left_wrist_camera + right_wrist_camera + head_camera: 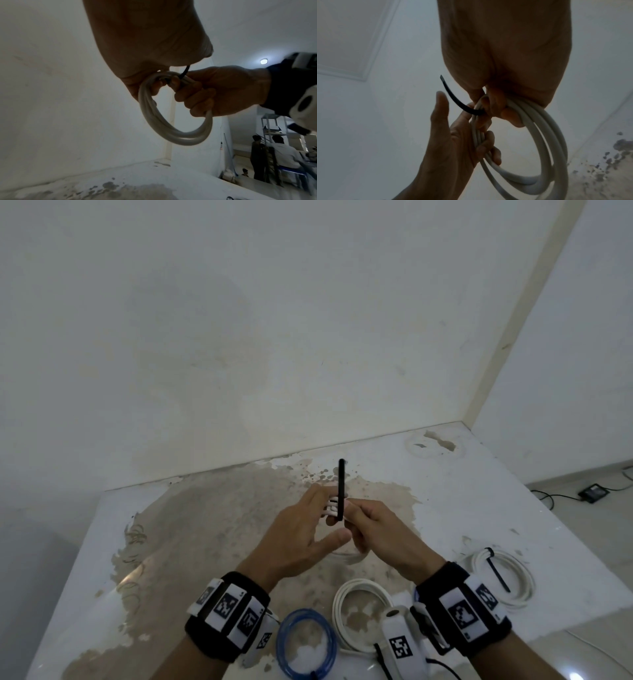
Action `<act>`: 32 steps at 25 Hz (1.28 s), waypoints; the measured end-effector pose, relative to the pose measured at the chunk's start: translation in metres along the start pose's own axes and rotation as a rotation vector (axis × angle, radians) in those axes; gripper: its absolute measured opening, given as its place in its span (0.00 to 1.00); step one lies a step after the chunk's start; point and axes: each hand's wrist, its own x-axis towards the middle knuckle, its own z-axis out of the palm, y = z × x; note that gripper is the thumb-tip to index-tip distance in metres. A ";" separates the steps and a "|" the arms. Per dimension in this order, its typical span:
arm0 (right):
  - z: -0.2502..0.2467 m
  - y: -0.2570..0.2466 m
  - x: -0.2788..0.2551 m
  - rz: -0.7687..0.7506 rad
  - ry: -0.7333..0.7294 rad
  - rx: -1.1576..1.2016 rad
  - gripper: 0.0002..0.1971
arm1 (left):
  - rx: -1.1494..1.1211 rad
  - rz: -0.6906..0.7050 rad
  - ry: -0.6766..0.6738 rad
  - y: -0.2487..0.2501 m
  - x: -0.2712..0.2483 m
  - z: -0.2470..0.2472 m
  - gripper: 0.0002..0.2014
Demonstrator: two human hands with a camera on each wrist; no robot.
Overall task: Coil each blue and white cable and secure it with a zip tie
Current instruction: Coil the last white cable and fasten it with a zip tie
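Above the table I hold a coiled white cable (pixel 331 509) between both hands. My left hand (pixel 301 525) curls its fingers round the coil's strands (pixel 477 136), with the thumb (pixel 441 102) stretched out straight. My right hand (pixel 380 525) grips the coil's top from the other side (pixel 202 94). A black zip tie (pixel 341 487) sits at the gripped spot, its free tail pointing up (pixel 453 98). The loop hangs below the hands (pixel 171 129). Whether the tie is fastened is hidden by the fingers.
Near the table's front edge lie a blue coil (pixel 305 642), a white coil (pixel 363 607) and, to the right, a white coil bound with a black tie (pixel 503 580). The stained table (pixel 205 525) meets a wall behind. A black device (pixel 594 493) lies on the floor at right.
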 end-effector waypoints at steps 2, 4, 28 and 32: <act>0.002 -0.003 -0.001 -0.014 0.019 -0.019 0.22 | -0.091 -0.038 0.115 0.005 0.002 0.008 0.22; 0.004 -0.005 0.000 -0.033 0.051 -0.039 0.21 | -0.228 -0.096 0.226 0.007 0.003 0.015 0.20; 0.019 -0.009 -0.009 -0.208 0.253 0.190 0.08 | -0.365 -0.178 0.400 0.019 -0.011 0.009 0.18; 0.020 -0.007 -0.007 -0.282 0.187 0.094 0.09 | -0.376 -0.203 0.386 0.022 -0.014 0.006 0.19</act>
